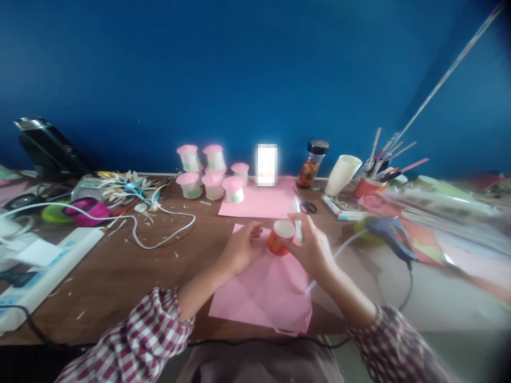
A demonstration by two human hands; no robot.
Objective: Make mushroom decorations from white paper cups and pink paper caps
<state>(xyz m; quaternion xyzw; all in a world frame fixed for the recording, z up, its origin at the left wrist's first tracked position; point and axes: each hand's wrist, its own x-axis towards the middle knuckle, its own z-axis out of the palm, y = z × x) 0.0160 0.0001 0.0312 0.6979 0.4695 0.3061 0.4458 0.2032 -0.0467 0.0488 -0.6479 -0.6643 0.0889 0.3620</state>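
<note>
A small red paper cup (281,239) with a white inside stands upright over pink paper in front of me. My right hand (315,242) is at the cup's right side, its thumb across the front of the wall and its fingers behind. A slim white pen (298,221) with a greenish lower end shows between that thumb and the fingers; whether it is gripped too is unclear. To the left of the cup, my left hand (246,246) is loosely curved with fingers apart, holding nothing. Beneath both hands lies a creased pink paper sheet (255,292).
Several white cups with pink tops (213,183) are stacked at the back, by another pink sheet (263,202). Right: a dark-lidded jar (313,165), white cup (343,175), brush holder (367,186), glue gun (391,236). Left: power strip (51,271), white cable (139,244), tape rolls (88,211).
</note>
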